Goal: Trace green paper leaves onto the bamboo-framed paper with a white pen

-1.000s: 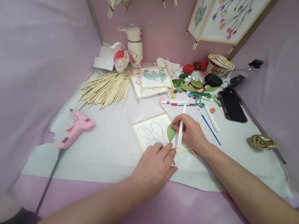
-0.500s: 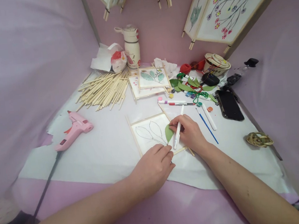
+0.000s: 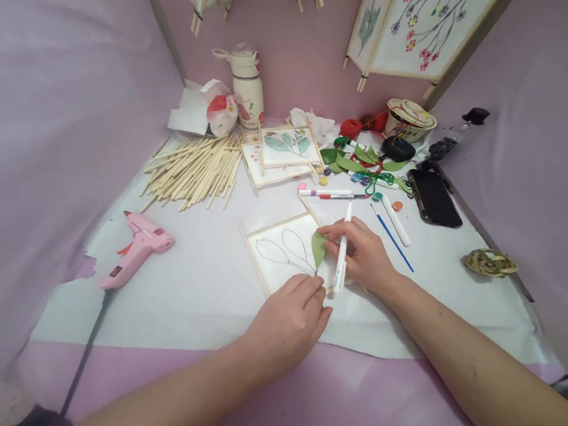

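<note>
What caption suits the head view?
Right hand, gripping white pen, holds green leaf on wood-framed sketch; left hand touches it.

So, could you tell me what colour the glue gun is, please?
The glue gun is pink, clearest in the head view.

Wood-framed matt paper panel [image 3: 283, 250]

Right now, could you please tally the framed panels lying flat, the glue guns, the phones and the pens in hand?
Framed panels lying flat: 3
Pink glue gun: 1
Black phone: 1
White pen in the right hand: 1
Total: 6
</note>
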`<state>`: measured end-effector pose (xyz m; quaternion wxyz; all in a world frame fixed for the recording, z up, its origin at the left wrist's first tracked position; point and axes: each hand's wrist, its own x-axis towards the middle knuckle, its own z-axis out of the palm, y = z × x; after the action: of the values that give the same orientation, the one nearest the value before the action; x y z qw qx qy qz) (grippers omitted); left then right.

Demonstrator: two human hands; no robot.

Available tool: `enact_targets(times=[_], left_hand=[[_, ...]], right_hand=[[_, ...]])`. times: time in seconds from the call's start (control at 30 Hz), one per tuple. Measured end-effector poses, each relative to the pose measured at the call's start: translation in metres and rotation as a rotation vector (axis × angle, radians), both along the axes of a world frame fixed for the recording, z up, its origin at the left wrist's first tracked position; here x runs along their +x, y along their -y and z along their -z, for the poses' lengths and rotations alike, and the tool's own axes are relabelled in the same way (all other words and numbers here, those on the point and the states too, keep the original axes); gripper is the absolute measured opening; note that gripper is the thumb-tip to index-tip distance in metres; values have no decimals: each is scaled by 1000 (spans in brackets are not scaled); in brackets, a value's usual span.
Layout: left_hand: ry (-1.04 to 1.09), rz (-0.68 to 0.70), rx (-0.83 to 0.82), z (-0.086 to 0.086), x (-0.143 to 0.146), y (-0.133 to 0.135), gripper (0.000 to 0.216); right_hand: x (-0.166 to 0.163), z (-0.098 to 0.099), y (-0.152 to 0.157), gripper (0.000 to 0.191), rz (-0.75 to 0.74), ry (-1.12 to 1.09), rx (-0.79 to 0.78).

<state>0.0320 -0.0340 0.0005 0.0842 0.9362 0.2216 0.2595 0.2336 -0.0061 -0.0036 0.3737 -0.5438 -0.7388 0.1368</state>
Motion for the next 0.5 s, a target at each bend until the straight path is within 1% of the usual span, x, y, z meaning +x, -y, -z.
enact_targets(times=[0.13, 0.27, 0.37, 0.5], left_hand=[[5, -34, -31, -1, 0, 1, 18], [-25, -41, 16, -5, 1, 2, 19], [-16, -44, 42, -8, 2, 2, 20], [-42, -7, -46, -6, 3, 1, 23]], right_hand=[[-1, -1, 3, 11, 28, -39, 44], [-1, -1, 4, 14, -9, -30, 62], [-2, 0, 5, 14, -47, 34, 75], [-2, 0, 4, 9, -58, 159, 55]])
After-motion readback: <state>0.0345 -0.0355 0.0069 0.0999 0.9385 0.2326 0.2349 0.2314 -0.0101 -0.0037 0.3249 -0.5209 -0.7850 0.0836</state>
